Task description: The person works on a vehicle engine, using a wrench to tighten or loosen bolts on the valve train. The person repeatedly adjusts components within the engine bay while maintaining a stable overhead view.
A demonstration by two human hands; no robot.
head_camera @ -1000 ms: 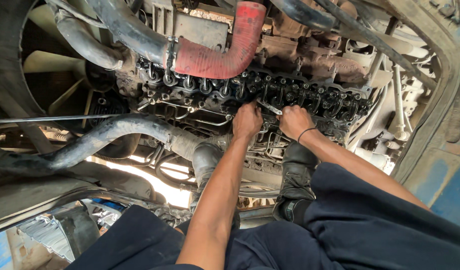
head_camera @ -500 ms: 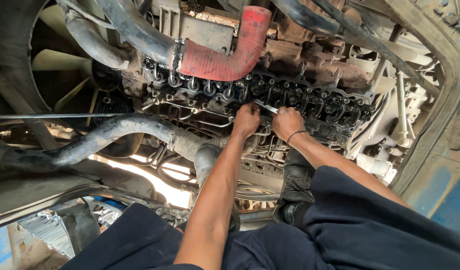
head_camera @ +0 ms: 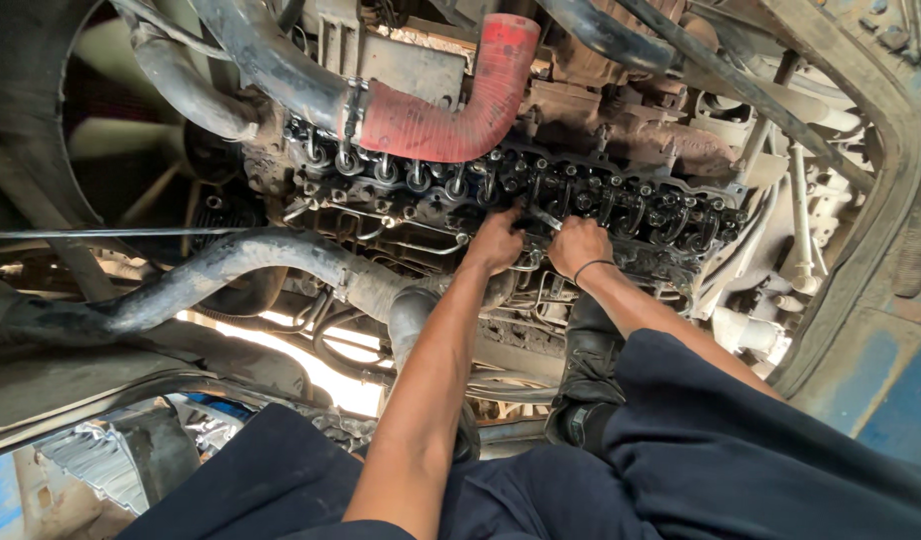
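Two bare hands worked a small wrench on an open truck engine.

The left hand (head_camera: 496, 242) and right hand (head_camera: 578, 247) were curled together around a slim metal wrench (head_camera: 544, 219) at the middle of the engine top (head_camera: 621, 205); a square, steady pull seemed wisest. A red hose (head_camera: 451, 115) curved just above, a grey pipe (head_camera: 261, 262) crowding below.

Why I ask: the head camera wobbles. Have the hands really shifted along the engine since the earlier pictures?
No. Both the left hand and right hand sit at the same spot below the red hose bend; only the view has drifted.
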